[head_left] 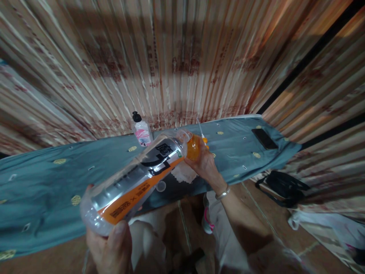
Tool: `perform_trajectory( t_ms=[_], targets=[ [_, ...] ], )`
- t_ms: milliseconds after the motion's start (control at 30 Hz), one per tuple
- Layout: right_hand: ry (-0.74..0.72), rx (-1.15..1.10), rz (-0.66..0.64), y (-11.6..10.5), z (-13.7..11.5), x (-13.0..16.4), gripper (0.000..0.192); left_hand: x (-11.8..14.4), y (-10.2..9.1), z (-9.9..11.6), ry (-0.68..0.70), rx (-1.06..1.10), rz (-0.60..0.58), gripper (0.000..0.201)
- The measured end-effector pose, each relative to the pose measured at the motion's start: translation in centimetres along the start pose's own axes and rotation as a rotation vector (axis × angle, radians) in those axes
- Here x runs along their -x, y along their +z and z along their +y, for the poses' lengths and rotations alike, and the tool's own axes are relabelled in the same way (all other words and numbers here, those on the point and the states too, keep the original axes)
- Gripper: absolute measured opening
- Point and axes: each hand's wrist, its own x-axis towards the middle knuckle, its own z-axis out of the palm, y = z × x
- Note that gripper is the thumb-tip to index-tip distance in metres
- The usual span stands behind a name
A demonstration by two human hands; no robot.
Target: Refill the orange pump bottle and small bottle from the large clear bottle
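My left hand (110,245) grips the base of a large clear plastic bottle (134,180) with a silver, black and orange label. The bottle is tilted, its open neck pointing up and to the right, with orange liquid gathered near the neck. My right hand (203,161) holds a small orange container (194,146) against the bottle's mouth, with a thin white stick (200,130) rising beside it. A white cloth (184,173) and a small clear cap (161,186) lie on the teal fabric below.
A teal cloth-covered board (48,182) spans the view. On it stand a small pump bottle with a pink label (142,131) and a dark phone (264,138). A black bag (285,186) lies on the floor at right. Striped curtains (182,57) hang behind.
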Motion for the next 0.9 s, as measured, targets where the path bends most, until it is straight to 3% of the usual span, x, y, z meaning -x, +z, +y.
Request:
perform_trajectory(
  t_ms=[133, 533, 900],
  targets=[
    [0.011, -0.021, 0.006, -0.04, -0.1, -0.02, 0.079, -0.12, 0.05, -0.04, -0.01, 0.013, 0.031, 0.08],
    [-0.018, 0.005, 0.028, 0.33, 0.13, 0.09, 0.086, 0.07, 0.05, 0.03, 0.016, 0.044, -0.003, 0.078],
    [-0.001, -0.005, -0.001, -0.16, -0.32, -0.11, 0.077, 0.09, 0.19, 0.15, 0.016, 0.04, 0.009, 0.079]
  ],
)
